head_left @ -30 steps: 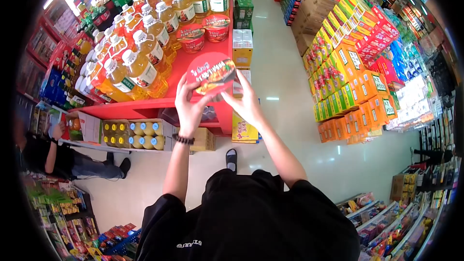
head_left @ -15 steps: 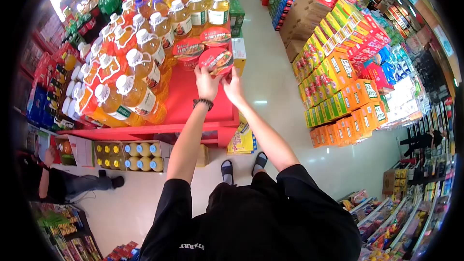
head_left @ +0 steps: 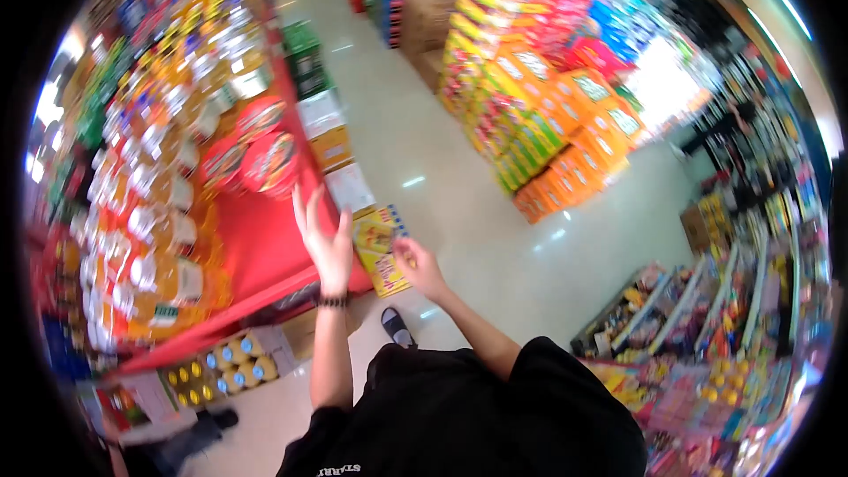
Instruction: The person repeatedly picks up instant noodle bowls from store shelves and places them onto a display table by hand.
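Both your hands have come off the near red noodle bowl (head_left: 270,163) since ½ sec ago, & your view has swung right. Now that bowl sits on the red table (head_left: 261,234), by its right edge, w/ 2 more red bowls (head_left: 240,141) close by it.

Your L hand (head_left: 325,243) is up by the table's right edge, open, fingers spread, tips very near the bowl. Can't tell if they touch it. Your R hand (head_left: 420,267) is past the table's right side, apart from the L one, fingers a bit bent. You can't see a thing in it, but it's blurry, so can't say for sure.

Big bottles of yellow oil (head_left: 163,230) fill the table's left part. Low in front of the table is a box of small bottles w/ blue & yellow caps (head_left: 234,369). A yellow box (head_left: 375,252) is on the floor just right of the table. Lots of orange boxes (head_left: 574,163) are piled well right of the table. Another person's leg (head_left: 190,437) shows in front of the table, low on the left.
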